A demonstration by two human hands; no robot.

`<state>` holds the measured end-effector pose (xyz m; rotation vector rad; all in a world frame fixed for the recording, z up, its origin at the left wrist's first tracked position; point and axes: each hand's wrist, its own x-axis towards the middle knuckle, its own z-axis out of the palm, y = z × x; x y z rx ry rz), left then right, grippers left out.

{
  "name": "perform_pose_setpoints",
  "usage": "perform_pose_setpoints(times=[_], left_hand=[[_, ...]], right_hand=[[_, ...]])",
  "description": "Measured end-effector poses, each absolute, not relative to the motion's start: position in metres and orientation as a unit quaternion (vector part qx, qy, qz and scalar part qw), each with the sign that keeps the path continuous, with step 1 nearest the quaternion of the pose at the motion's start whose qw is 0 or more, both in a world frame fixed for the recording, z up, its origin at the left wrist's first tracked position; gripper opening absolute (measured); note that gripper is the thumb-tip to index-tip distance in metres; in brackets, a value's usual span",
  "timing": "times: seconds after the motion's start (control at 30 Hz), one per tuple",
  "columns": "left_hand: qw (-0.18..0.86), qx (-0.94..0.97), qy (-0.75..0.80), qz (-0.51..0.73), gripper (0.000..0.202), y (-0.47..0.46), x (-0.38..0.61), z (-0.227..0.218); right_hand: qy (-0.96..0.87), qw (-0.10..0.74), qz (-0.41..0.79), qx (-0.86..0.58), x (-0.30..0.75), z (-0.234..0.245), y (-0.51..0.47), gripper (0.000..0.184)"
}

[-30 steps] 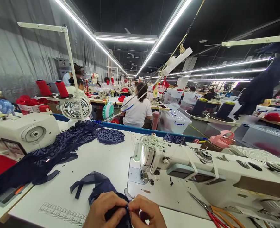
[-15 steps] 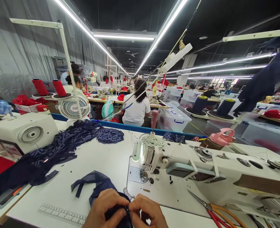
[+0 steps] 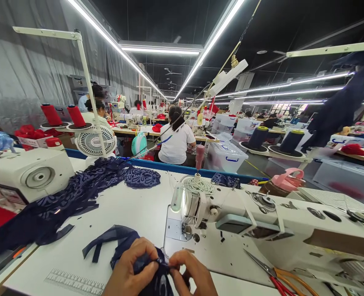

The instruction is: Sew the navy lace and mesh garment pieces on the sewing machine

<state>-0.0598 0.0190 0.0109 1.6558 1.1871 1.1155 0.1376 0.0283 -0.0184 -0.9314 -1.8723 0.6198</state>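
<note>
The dark navy fabric piece [image 3: 129, 246] lies bunched on the white table at the near edge, just before the sewing machine, with a loose strap trailing left; its near end is pinched between fingers.

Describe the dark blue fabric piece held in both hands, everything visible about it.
The navy fabric piece looks thin and partly sheer, bunched at the table's near edge, left of the sewing machine. The left hand and right hand pinch it between fingertips. A narrow strap loop trails left onto the white tabletop. Its lower part is hidden behind the hands.
</note>
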Motion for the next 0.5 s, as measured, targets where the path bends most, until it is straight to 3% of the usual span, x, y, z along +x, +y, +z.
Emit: perform_pose_setpoints(times=[0.17,0.37,0.5], left_hand=[[0.420,0.651,0.460,0.433,0.012,0.022,-0.063,0.014],[0.419,0.666,0.456,0.416,0.009,0.021,-0.067,0.021],[0.431,0.657,0.455,0.419,0.010,0.022,-0.069,0.019]], right_hand=[[-0.812,0.460,0.166,-0.319,0.137,-0.020,0.037,0.032],[-0.811,0.426,0.269,-0.296,0.138,-0.011,0.038,0.024],[-0.810,0.434,0.232,-0.319,0.138,-0.008,0.037,0.019]])
